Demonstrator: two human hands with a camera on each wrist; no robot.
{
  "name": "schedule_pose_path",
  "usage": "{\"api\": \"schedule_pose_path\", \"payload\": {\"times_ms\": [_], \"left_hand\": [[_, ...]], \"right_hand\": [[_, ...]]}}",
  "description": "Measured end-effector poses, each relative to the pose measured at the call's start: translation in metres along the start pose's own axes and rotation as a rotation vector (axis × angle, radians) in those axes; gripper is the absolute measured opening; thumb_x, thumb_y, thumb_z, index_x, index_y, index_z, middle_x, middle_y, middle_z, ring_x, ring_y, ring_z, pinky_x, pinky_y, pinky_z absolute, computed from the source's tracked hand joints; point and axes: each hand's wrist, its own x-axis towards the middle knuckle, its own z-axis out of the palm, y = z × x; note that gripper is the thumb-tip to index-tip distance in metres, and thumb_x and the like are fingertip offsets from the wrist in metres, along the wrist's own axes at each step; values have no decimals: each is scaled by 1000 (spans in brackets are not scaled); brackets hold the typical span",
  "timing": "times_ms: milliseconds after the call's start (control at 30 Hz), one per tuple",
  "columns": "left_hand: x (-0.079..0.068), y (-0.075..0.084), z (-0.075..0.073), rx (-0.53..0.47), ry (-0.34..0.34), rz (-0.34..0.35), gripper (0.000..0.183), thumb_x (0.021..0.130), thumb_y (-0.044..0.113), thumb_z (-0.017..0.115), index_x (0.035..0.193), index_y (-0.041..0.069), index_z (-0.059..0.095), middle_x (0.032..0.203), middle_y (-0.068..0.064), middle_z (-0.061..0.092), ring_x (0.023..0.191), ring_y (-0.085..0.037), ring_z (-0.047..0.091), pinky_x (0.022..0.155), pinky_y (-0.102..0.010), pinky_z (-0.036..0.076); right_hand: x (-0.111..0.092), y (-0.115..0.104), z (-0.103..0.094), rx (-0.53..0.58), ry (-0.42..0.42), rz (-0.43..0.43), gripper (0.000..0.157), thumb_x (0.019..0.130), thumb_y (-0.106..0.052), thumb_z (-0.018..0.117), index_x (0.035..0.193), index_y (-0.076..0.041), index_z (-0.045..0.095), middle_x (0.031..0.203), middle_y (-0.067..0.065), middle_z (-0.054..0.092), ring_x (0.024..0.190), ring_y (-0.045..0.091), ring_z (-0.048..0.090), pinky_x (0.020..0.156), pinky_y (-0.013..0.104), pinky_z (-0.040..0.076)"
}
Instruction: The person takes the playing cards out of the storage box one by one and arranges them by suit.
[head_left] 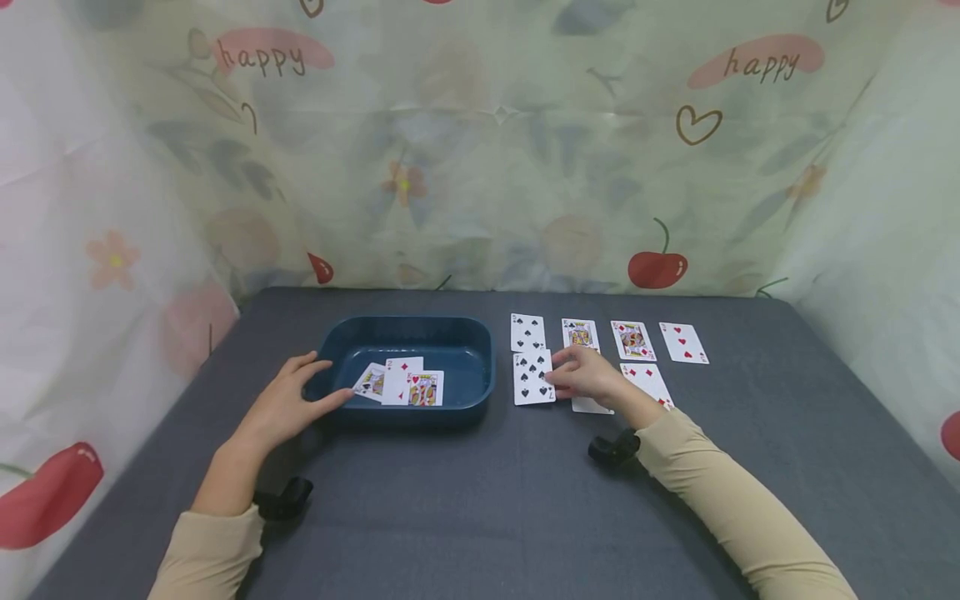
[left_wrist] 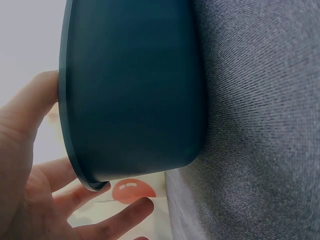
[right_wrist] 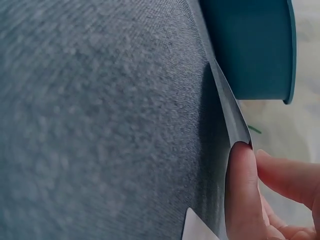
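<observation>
My right hand [head_left: 590, 374] pinches the right edge of a seven of spades playing card [head_left: 531, 379] between thumb and fingers. In the right wrist view that card [right_wrist: 231, 112] is seen edge-on, tilted off the cloth. My left hand [head_left: 281, 404] rests at the left corner of a dark teal tray [head_left: 486, 392], its fingers spread and relaxed. The left wrist view shows the thumb touching the tray's rim. Inside the tray lie a face card [head_left: 371, 382], a red two [head_left: 399, 371] and another face card [head_left: 426, 389], overlapping.
Right of the tray, a spade card [head_left: 527, 332], two face cards [head_left: 580, 332] and a three of hearts [head_left: 683, 342] form a back row. A diamond card [head_left: 647, 382] and a partly hidden card [head_left: 592, 407] lie in front. Grey cloth [head_left: 450, 508] covers the table; printed curtains [head_left: 495, 183] enclose it.
</observation>
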Motion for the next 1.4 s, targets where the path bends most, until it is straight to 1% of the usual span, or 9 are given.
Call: {"api": "schedule_pose_path", "payload": {"times_ms": [267,433,667,767,833,967,1100,1167,1400], "left_hand": [[0,0,0,-1,2,1,87,83,62,55,141,1,36,152,-26,18,135,-47,26,105,-65,28],[0,0,0,-6,3,4,84,84,59,56,141,1,36,152,-25,18,135,-47,26,104,-65,28],[-1,0,0,0,3,3,84,84,59,56,141,1,37,152,-26,19,135,-47,26,105,-65,28],[-1,0,0,1,4,3,84,84,58,57,141,1,37,152,-26,19,135,-47,26,105,-65,28],[-1,0,0,-1,3,2,83,84,58,57,141,1,37,152,-26,19,135,-47,26,105,-65,27],[-1,0,0,-5,2,3,83,84,57,57,141,1,37,152,-26,19,135,-47,26,105,-65,28],[-1,0,0,-6,4,4,83,84,57,57,141,1,37,152,-25,19,135,-46,26,105,-65,28],[-1,0,0,-7,5,4,83,84,57,57,141,1,37,152,-25,19,135,-46,26,105,-65,28],[0,-1,1,-5,8,6,83,84,57,57,141,1,36,152,-25,19,135,-46,26,105,-65,28]], "right_hand": [[1,-1,1,17,1,44,46,86,-2,60,123,14,39,90,11,60,69,9,63,69,25,58],[-4,-8,-5,-41,-19,38,44,86,-4,59,122,13,39,84,10,61,66,9,64,67,29,58],[-8,-29,-15,-160,-30,-75,44,89,-7,58,124,13,41,94,18,61,71,15,65,71,36,59],[-5,-42,-13,-206,-30,-134,42,88,-10,60,121,11,46,99,22,61,77,23,67,74,39,58],[-3,-52,-8,-233,-41,-166,40,88,-13,61,120,9,49,103,25,62,84,29,67,77,40,57],[4,-73,5,-271,-96,-233,37,88,-15,62,119,3,54,107,23,63,95,33,66,80,36,56],[10,-94,23,-304,-163,-307,34,88,-13,62,118,1,56,104,17,64,92,32,65,77,34,55],[14,-105,32,-315,-195,-333,33,88,-13,62,118,1,56,103,15,65,87,27,65,76,32,55],[31,-130,60,-335,-267,-329,33,88,-13,63,117,-1,56,110,17,66,97,31,63,80,33,55]]}}
